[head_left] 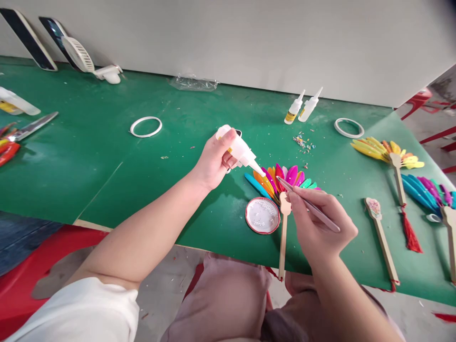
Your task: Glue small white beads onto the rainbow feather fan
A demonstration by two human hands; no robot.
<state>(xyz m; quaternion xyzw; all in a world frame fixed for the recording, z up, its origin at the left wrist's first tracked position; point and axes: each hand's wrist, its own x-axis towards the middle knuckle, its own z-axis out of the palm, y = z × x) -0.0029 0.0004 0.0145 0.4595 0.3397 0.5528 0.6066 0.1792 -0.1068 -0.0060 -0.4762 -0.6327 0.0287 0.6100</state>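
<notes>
My left hand (217, 159) is closed around a white glue bottle (241, 151), tilted so its nozzle points down to the right over a feather fan (291, 175). In my right hand (318, 218) a pair of tweezers (309, 206) is pinched, tips at the fan's feathers near the nozzle. Pink, orange, blue and green feathers spread from the fan's wooden handle (283, 237), which lies toward me at the table edge. Just left of the handle sits a small round dish (262, 232) of tiny white beads. Whether the tweezers grip a bead is too small to tell.
On the green table (178, 156) two glue bottles (293, 110) stand at the back. White tape rings (146, 127) lie left and right. Other feather fans (395, 159) and a bare wooden handle (383, 242) lie at right. Scissors (32, 129) and a small fan (80, 54) are at left.
</notes>
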